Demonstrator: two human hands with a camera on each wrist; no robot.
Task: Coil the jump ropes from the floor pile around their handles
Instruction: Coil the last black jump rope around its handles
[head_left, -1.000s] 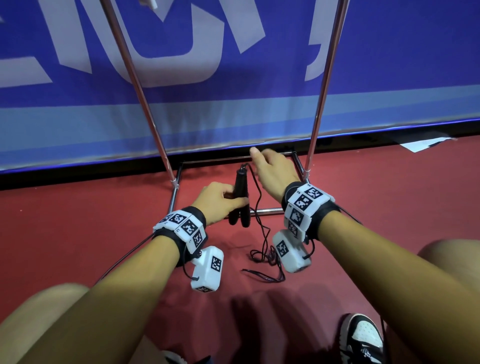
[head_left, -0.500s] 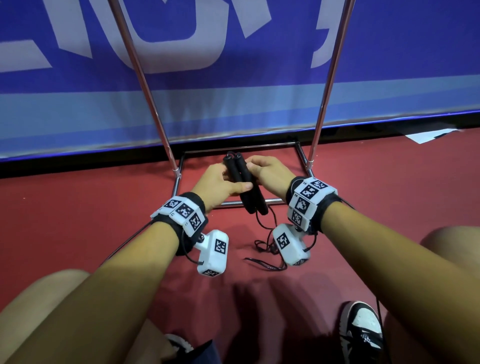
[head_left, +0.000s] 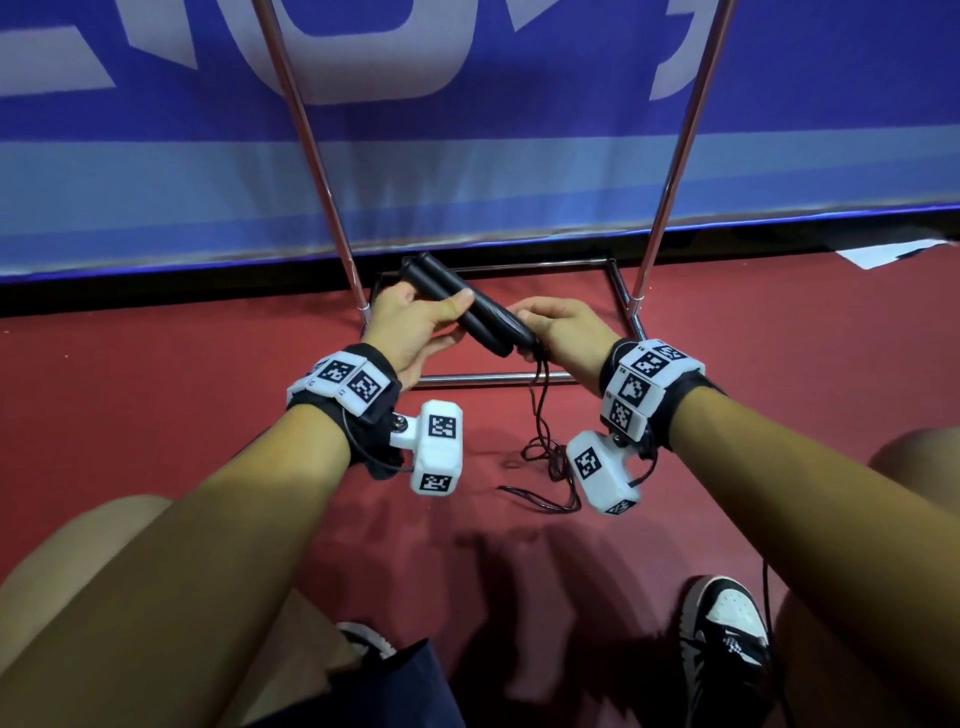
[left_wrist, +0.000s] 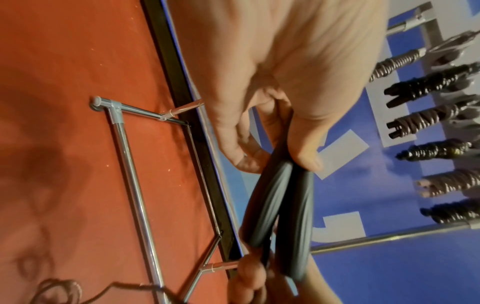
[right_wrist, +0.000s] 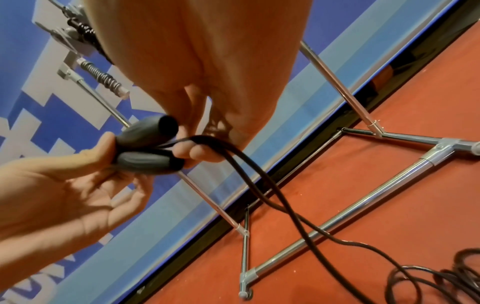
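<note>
Two black handles (head_left: 470, 312) side by side, tilted, held above the red floor (head_left: 156, 415) between both hands. Left hand (head_left: 410, 327) clamps their far part, thumb on top. Right hand (head_left: 566, 332) has its grip curled on the near ends where the rope (head_left: 540, 415) exits. Rope hangs to a loose pile on the floor, near the metal rack base (head_left: 493, 379). Coiled ropes (left_wrist: 436, 119) hang on the rack.

Black rope (right_wrist: 259, 179) between right fingertips (right_wrist: 200, 153)
</note>
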